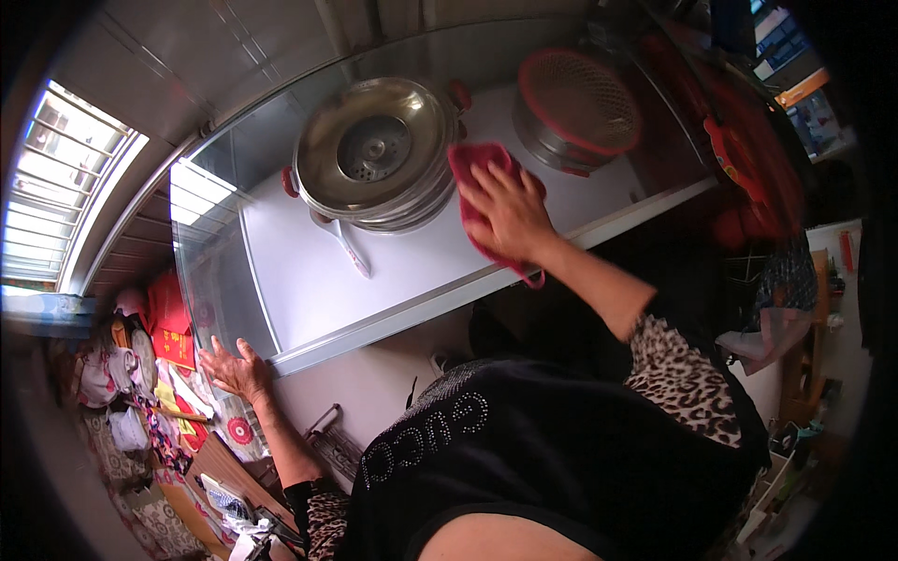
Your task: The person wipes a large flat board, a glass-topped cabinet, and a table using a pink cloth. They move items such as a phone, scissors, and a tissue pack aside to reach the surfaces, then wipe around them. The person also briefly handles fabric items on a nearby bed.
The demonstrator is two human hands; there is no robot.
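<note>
My right hand [511, 214] lies over a dark pink cloth [463, 156], fingers spread across it. The cloth appears to rest on the glass top of a display cabinet [393, 324], near its front edge. At the cabinet's left front corner, my left hand [242, 373] touches the glass with its fingers apart and holds nothing. Beneath the glass, a stack of metal steamer pans [319, 165] with red handles stands on a white shelf [295, 273]. A spoon with a pale, patterned handle [354, 258] pokes out in front. Right of the stack is a round metal pot [540, 144] with a red-rimmed mesh top [582, 98].
A barred window [59, 189] is at the left. Below it lie bags and red packets [172, 343] in a cluttered heap, close to my left hand. At the right, a large red object [754, 168] stands by the cabinet's end. A dark grey rack [337, 445] sits low between my arms.
</note>
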